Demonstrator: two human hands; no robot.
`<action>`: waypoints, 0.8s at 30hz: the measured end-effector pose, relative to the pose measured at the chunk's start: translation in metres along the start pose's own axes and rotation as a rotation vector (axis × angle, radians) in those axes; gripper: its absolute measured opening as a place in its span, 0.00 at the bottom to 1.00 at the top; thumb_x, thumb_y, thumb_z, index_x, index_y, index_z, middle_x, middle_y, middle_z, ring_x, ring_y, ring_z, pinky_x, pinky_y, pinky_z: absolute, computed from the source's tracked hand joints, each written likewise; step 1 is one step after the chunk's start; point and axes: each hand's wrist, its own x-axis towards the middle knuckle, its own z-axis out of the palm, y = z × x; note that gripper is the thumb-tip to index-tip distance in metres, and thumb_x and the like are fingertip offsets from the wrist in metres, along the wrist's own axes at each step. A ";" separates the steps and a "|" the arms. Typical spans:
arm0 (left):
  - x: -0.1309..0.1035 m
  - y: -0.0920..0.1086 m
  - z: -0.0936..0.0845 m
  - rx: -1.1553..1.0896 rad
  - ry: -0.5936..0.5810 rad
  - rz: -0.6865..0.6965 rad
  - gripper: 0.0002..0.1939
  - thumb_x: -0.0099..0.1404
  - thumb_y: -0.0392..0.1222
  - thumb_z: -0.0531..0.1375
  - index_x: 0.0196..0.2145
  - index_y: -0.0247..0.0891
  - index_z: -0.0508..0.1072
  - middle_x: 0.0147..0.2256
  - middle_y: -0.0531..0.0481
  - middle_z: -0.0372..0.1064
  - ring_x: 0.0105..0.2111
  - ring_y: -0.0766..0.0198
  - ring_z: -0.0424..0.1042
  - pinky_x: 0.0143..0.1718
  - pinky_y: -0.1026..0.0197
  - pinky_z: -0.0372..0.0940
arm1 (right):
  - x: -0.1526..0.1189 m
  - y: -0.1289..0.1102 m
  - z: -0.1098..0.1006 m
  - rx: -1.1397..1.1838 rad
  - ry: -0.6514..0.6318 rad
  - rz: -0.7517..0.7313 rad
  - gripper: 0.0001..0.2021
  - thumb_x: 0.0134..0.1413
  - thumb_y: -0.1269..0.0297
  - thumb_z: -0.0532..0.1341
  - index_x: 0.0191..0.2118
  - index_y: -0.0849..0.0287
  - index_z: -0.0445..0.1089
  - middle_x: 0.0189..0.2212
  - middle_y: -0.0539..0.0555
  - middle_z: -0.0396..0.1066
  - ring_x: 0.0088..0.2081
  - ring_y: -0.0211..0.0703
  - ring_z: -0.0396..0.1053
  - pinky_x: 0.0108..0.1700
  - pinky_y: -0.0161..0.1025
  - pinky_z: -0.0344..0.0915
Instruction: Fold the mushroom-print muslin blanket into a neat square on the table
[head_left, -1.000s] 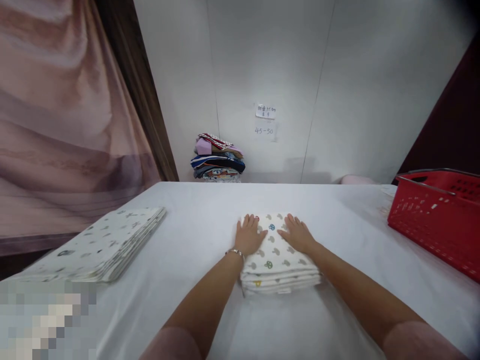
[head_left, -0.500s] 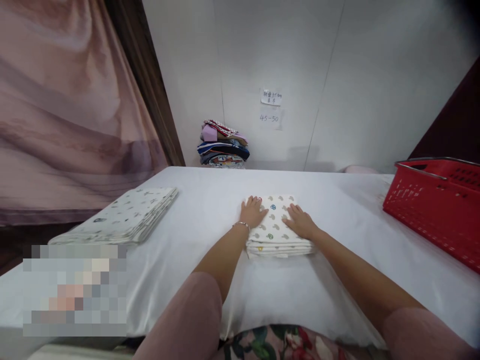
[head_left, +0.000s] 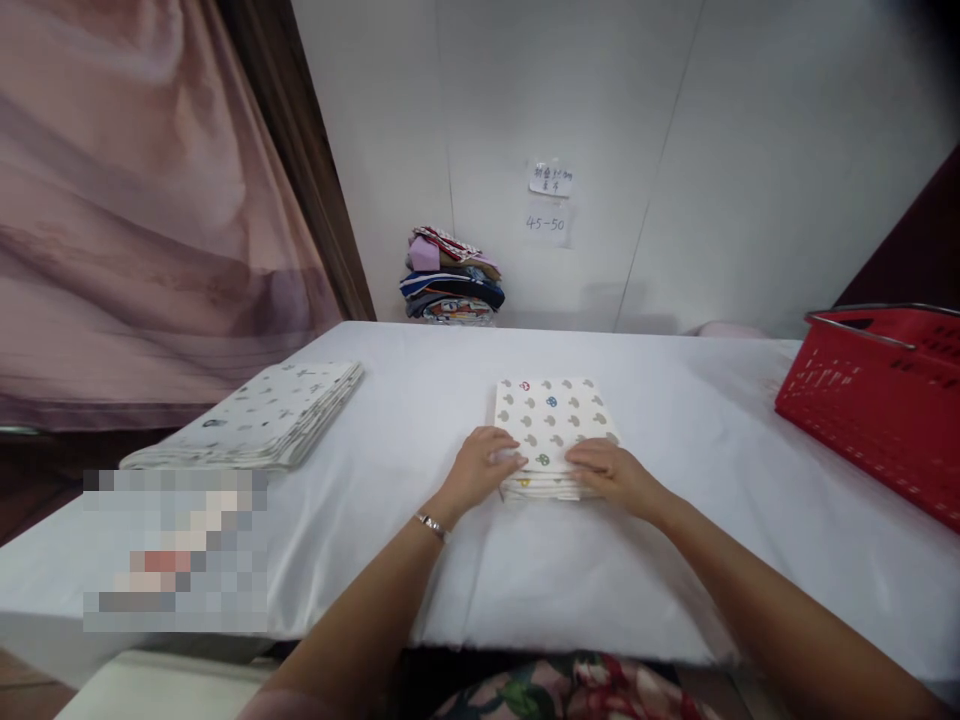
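Note:
A neatly folded white cloth (head_left: 551, 422), printed with small beige, red, blue and green mushrooms, lies in the middle of the table. Several layers show along its near edge. My left hand (head_left: 484, 465), with a bracelet at the wrist, holds its near left corner, fingers bent over the side. At the near right corner my right hand (head_left: 615, 475) grips the cloth, with fingers on top and the thumb low by the front layers. The undersides of both hands are hidden.
A folded patterned cloth stack (head_left: 262, 415) lies on the white-covered table (head_left: 420, 400) at left, beside a pixelated patch. A red basket (head_left: 870, 410) stands at right. Behind the table are piled folded fabrics (head_left: 454, 280) and a wall with paper signs (head_left: 550, 180).
Both my hands have slid back toward me, from flat on top of the folded cloth to its near corners. The view has shifted slightly.

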 end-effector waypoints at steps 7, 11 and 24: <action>-0.008 0.006 -0.001 0.108 -0.044 0.091 0.06 0.58 0.41 0.61 0.34 0.42 0.76 0.39 0.49 0.67 0.44 0.61 0.63 0.45 0.58 0.63 | -0.001 -0.001 0.009 -0.119 0.019 -0.014 0.11 0.59 0.60 0.53 0.42 0.50 0.72 0.42 0.53 0.71 0.44 0.45 0.66 0.45 0.44 0.66; -0.007 0.011 -0.002 0.125 -0.024 0.134 0.08 0.63 0.39 0.55 0.33 0.42 0.75 0.36 0.50 0.67 0.42 0.62 0.63 0.42 0.60 0.63 | -0.002 -0.003 0.013 -0.144 0.086 -0.050 0.14 0.62 0.62 0.49 0.38 0.53 0.71 0.36 0.55 0.71 0.39 0.45 0.66 0.40 0.44 0.65; -0.012 0.012 -0.010 0.133 -0.202 0.157 0.09 0.58 0.42 0.60 0.39 0.44 0.74 0.38 0.50 0.66 0.43 0.60 0.62 0.40 0.58 0.64 | -0.014 0.001 0.011 -0.127 0.070 -0.061 0.11 0.59 0.63 0.53 0.44 0.53 0.70 0.38 0.55 0.69 0.40 0.45 0.66 0.42 0.44 0.65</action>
